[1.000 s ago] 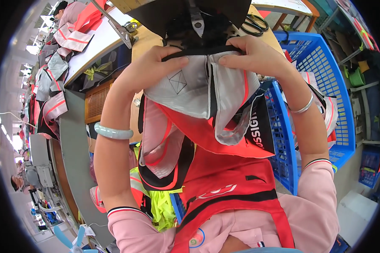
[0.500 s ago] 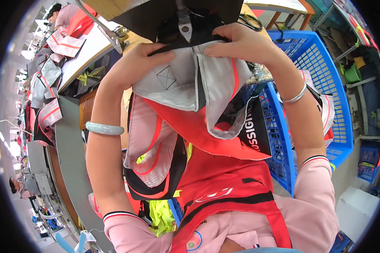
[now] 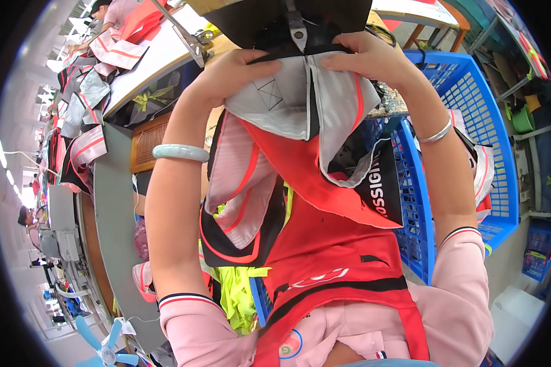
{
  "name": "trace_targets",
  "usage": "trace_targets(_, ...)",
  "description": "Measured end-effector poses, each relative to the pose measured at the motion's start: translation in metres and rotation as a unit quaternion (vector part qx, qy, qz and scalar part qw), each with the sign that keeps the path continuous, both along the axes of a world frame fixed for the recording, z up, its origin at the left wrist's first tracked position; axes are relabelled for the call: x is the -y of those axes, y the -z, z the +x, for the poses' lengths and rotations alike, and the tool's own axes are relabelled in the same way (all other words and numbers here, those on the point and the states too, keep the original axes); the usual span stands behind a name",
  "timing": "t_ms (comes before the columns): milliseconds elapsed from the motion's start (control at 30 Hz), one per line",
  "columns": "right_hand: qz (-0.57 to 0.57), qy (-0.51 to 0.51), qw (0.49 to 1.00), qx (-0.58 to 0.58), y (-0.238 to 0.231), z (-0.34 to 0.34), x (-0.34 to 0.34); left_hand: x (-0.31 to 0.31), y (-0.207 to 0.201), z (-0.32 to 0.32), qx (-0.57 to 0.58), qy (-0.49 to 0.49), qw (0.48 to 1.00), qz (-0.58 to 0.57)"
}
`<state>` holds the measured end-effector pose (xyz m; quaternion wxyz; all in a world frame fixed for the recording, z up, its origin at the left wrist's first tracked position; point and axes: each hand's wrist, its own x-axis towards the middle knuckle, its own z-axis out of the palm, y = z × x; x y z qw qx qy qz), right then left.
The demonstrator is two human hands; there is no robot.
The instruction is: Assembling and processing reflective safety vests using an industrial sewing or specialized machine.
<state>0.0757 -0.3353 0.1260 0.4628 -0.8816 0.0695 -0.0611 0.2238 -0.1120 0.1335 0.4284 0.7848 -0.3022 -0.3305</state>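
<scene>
A sewn piece of grey, red and black fabric (image 3: 275, 92) hangs from my two hands over my lap. Its grey lining shows stitched lines, a black centre strip and red piping. My left hand (image 3: 234, 76) pinches the piece's black upper edge, thumb on the grey side. At the same edge, to the right, my right hand (image 3: 367, 59) grips it with thumb and fingers closed. Just beyond the hands is a dark machine head (image 3: 263, 24) with a metal fitting (image 3: 297, 32); whether the fabric touches it I cannot tell. Lower folds drape over my red apron (image 3: 343, 275).
On the right, a blue plastic basket (image 3: 508, 153) holds more fabric pieces. Similar pieces (image 3: 92, 98) lie piled along the left worktable (image 3: 147, 76). Yellow-green strips (image 3: 236, 300) hang by my left side. A blue fan (image 3: 107, 355) stands lower left. Another person (image 3: 116, 12) works at far left.
The whole view has shifted, so hands, fabric and machine head appear farther right. Both hands keep their hold on the upper edge. More of the blue fan shows.
</scene>
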Motion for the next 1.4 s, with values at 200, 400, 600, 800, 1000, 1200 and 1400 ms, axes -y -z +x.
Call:
trace_targets(200,0.119,0.040,0.991,0.043,-0.015,-0.009,0.042,-0.027,-0.004,0.005,-0.037,-0.055,0.997,-0.042)
trace_targets(400,0.013,-0.372,0.928,0.002,-0.021,-0.118,-0.033,-0.067,-0.001,-0.081,0.013,0.037,0.999,-0.037)
trace_targets(600,-0.117,-0.113,0.982,0.097,-0.041,-0.127,-0.060,-0.079,0.008,-0.114,-0.003,0.012,0.995,-0.103)
trace_targets(800,-0.195,-0.369,0.908,0.030,-0.003,-0.101,-0.094,-0.103,0.023,-0.159,0.156,0.127,0.962,-0.184)
trace_targets(1000,-0.094,-0.363,0.927,-0.024,0.004,-0.141,-0.112,-0.126,0.049,-0.202,0.041,0.105,0.963,-0.243)
trace_targets(1200,-0.027,-0.358,0.932,-0.061,-0.018,-0.159,-0.099,-0.156,0.074,-0.207,0.105,0.183,0.939,-0.271)
trace_targets(1400,-0.135,-0.415,0.900,0.006,-0.013,-0.153,-0.113,-0.208,0.017,-0.227,0.358,0.246,0.892,-0.125)
